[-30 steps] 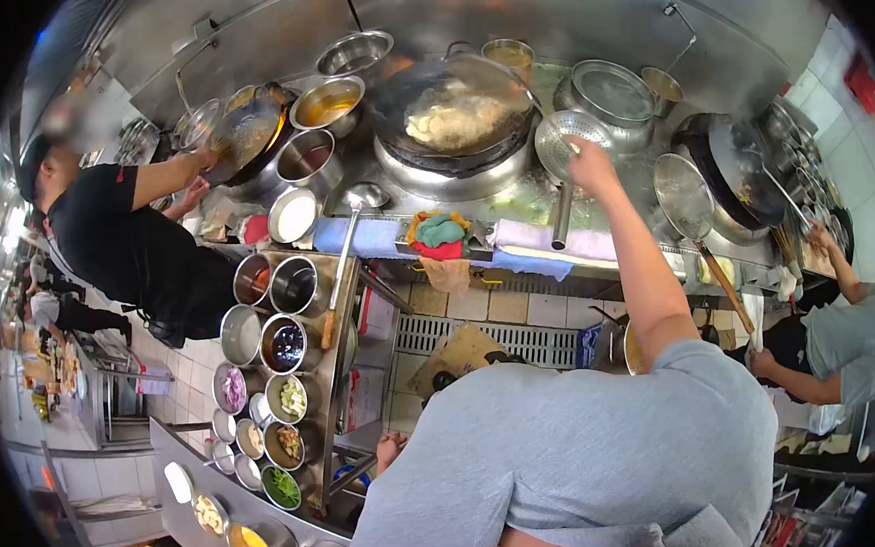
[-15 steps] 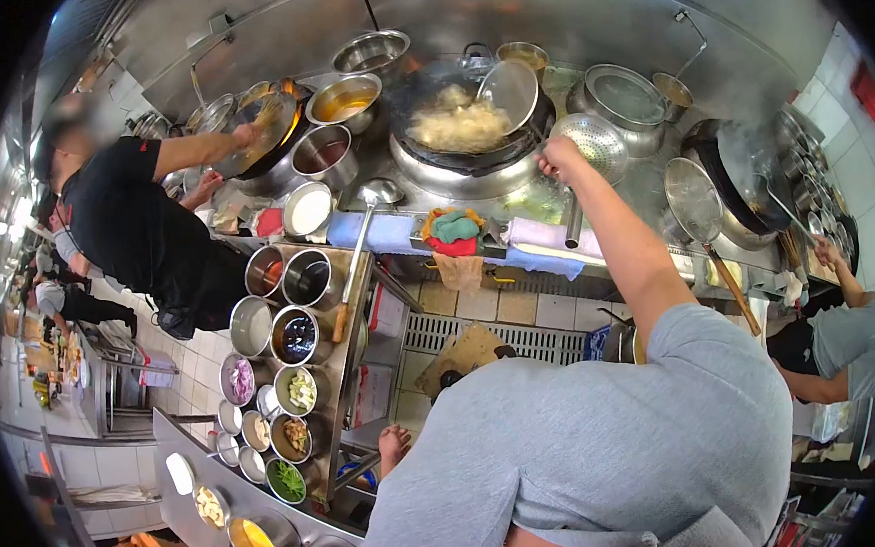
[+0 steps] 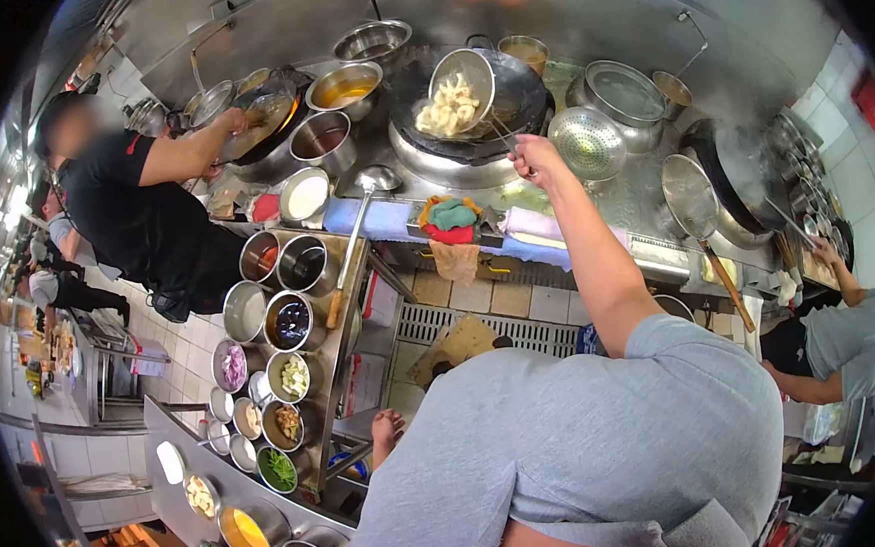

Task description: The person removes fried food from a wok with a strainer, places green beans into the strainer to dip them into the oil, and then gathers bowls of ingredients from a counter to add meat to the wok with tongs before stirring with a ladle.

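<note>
My right hand [image 3: 537, 161] is closed round the thin handle of a round strainer [image 3: 488, 73]. The strainer is tilted above the large wok [image 3: 530, 95] and holds pale, glossy food pieces [image 3: 450, 104] gathered at its lower left. The wok sits in a steel burner ring, and its inside is dark. My left hand [image 3: 388, 427] hangs low beside my body, near the prep table's end. Its fingers are loosely curled, and nothing shows in them.
A perforated ladle [image 3: 588, 144] lies right of the wok. A long-handled ladle [image 3: 357, 236] rests by bowls of sauces and chopped ingredients [image 3: 293, 376]. Folded cloths [image 3: 452, 215] line the stove's front. A co-worker in black [image 3: 142, 196] stands left; another person [image 3: 842, 339] works right.
The strainer has moved left and tilted, and the food from the wok is now in it. My right hand has shifted left with it. Steam over the wok has thinned.
</note>
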